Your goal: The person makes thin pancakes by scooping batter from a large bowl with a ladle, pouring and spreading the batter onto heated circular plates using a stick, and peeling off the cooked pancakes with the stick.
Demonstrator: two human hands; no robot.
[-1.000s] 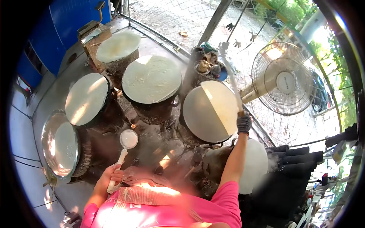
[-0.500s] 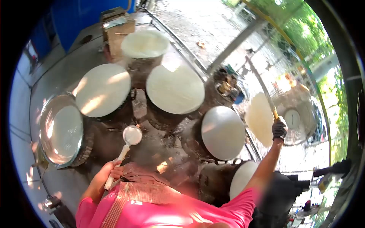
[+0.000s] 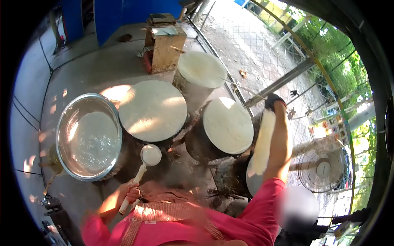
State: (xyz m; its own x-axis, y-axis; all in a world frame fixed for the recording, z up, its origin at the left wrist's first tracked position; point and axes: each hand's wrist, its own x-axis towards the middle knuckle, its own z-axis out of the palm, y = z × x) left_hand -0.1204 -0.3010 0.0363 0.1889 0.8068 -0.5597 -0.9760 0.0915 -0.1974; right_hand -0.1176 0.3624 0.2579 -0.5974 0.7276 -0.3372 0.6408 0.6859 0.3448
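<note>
My left hand (image 3: 130, 192) is closed around the pale handle of a ladle (image 3: 151, 155), its round bowl full of whitish batter. To the ladle's left stands a metal basin (image 3: 61, 149) holding the same sort of white liquid. My right hand (image 3: 275, 101), in a dark glove, grips a long thin stick (image 3: 248, 90) that reaches over the far griddle (image 3: 201, 69), where a pale sheet lies. Beneath my right arm a long pale sheet (image 3: 263, 141) shows, partly covered by the arm. Pale sheets also cover the left griddle (image 3: 152, 110) and the middle griddle (image 3: 227, 125).
Behind the griddles stands a wooden box (image 3: 169, 49). A wire mesh fence (image 3: 262, 53) runs along the right side, and a round fan (image 3: 323, 169) stands to the right of my arm. Steam blurs the area in front of my apron (image 3: 164, 211).
My right hand has moved from the fan side toward the far griddle, swinging the stick to the left. My left hand still holds the ladle. The view has shifted.
</note>
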